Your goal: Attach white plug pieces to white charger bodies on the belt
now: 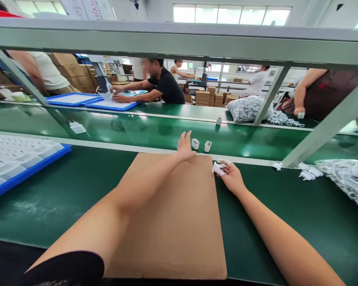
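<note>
My left hand reaches over the far end of a cardboard sheet, its fingers spread and holding nothing. Just right of those fingers, two small white charger housings stand on the green conveyor belt, apart from the hand. Beside the sheet's far right corner, my right hand grips a white plastic charger piece between thumb and fingers. Pale covers appear to sit on some of its fingertips. Another white charger is farther back on the belt, and a white plug adapter lies to the left.
A blue tray of white parts sits at left. Loose white pieces and a clear bag of parts lie at right. A metal frame with slanted posts crosses above the belt. Co-workers work beyond it.
</note>
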`<control>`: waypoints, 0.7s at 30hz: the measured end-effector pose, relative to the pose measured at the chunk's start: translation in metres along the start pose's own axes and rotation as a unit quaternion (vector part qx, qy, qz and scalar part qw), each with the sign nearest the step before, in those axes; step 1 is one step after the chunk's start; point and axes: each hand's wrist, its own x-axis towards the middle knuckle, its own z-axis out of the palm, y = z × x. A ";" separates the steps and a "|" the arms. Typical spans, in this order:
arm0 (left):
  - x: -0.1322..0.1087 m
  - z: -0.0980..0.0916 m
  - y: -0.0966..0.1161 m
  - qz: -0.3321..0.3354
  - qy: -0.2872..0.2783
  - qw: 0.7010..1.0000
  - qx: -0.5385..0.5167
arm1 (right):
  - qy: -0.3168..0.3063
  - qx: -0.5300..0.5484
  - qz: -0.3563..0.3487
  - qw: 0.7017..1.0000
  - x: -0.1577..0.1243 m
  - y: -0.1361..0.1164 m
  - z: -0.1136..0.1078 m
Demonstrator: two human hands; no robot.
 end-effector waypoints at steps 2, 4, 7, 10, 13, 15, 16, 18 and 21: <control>0.024 -0.006 -0.006 0.023 -0.050 0.998 0.028 | -0.010 0.063 0.038 0.997 -0.001 -0.003 0.000; 0.037 -0.007 -0.012 0.034 -0.093 0.995 0.026 | -0.027 0.090 0.060 0.994 -0.005 -0.010 -0.002; 0.043 -0.008 -0.020 0.027 -0.102 0.994 0.022 | -0.049 0.104 0.080 0.990 -0.013 -0.023 -0.006; 0.039 -0.013 -0.023 0.009 -0.085 0.996 0.028 | -0.064 0.121 0.094 0.986 -0.019 -0.036 -0.007; 0.024 -0.021 -0.020 0.000 -0.063 0.998 0.025 | -0.068 0.130 0.102 0.984 -0.023 -0.047 -0.005; 0.001 -0.025 -0.014 0.014 -0.058 0.998 0.014 | -0.060 0.121 0.101 0.986 -0.025 -0.052 -0.004; -0.015 -0.027 -0.009 0.026 -0.066 0.997 0.004 | -0.056 0.113 0.098 0.987 -0.025 -0.054 -0.004; -0.053 -0.030 0.002 0.055 -0.102 0.993 -0.022 | -0.063 0.094 0.093 0.989 -0.026 -0.056 -0.003; -0.110 -0.032 0.019 0.107 -0.160 0.980 -0.042 | -0.095 0.086 0.093 0.987 -0.027 -0.054 -0.002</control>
